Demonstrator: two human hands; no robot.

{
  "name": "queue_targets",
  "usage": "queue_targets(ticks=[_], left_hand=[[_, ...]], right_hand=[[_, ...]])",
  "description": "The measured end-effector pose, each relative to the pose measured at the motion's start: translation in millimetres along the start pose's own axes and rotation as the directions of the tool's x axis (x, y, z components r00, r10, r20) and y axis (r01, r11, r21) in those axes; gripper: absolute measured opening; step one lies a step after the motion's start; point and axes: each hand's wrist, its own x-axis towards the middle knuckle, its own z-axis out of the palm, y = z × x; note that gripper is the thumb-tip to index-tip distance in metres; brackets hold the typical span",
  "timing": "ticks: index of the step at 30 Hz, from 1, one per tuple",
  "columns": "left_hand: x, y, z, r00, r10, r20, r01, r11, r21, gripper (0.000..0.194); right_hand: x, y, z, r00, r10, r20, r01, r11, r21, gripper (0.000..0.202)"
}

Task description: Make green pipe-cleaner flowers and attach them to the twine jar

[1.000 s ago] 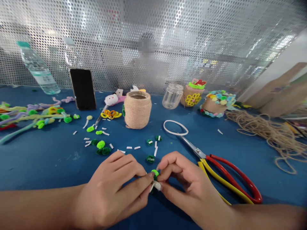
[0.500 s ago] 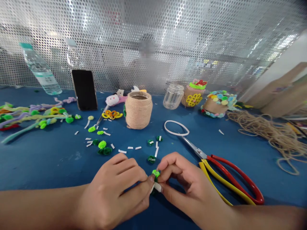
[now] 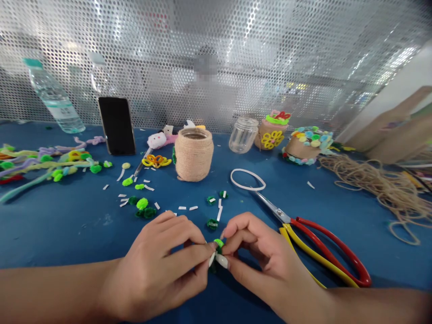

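Observation:
My left hand and my right hand meet at the near middle of the table, both closed in a pinch. Between their fingertips is a small green pom-pom, bright on top with dark green fuzz below, mostly hidden by the fingers. Just beyond lie dark green pom-poms with white strips on them. A bright green pom-pom rests among dark green ones farther left. Beyond my hands stands a twine-wrapped jar, upright and uncapped.
Scissors with red and yellow handles lie beside my right hand. A white loop, a clear jar, decorated jars and loose twine are beyond. Leftward are a phone, a bottle and chenille stems.
Both hands stay pinched at the green pom-pom, with small finger movements. My left hand has shifted slightly, and the whole view has moved a little.

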Motion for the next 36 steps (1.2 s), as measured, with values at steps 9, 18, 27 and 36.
queue_targets(ticks=[9,18,27,36], left_hand=[[-0.4,-0.6,0.1,0.999,0.008,0.034,-0.008,1.0,-0.006,0.012],[-3.3,-0.9,-0.7,0.998,0.012,0.058,-0.012,1.0,-0.008,0.014],[-1.9,-1.5,0.4,0.997,-0.029,0.078,0.035,0.997,-0.074,0.014],[-1.0,-0.3,-1.2,0.998,-0.065,0.018,0.066,0.997,-0.047,0.014]], right_hand=[[-0.5,0.0,0.9,1.0,-0.021,-0.021,0.02,0.999,-0.03,0.013],[-0.9,2.0,1.8,0.997,-0.079,-0.015,0.077,0.994,-0.071,0.016],[-0.6,2.6,0.5,0.997,-0.079,-0.018,0.078,0.995,-0.066,0.017],[-2.3,3.1,0.0,0.999,-0.043,-0.029,0.041,0.997,-0.06,0.012]])
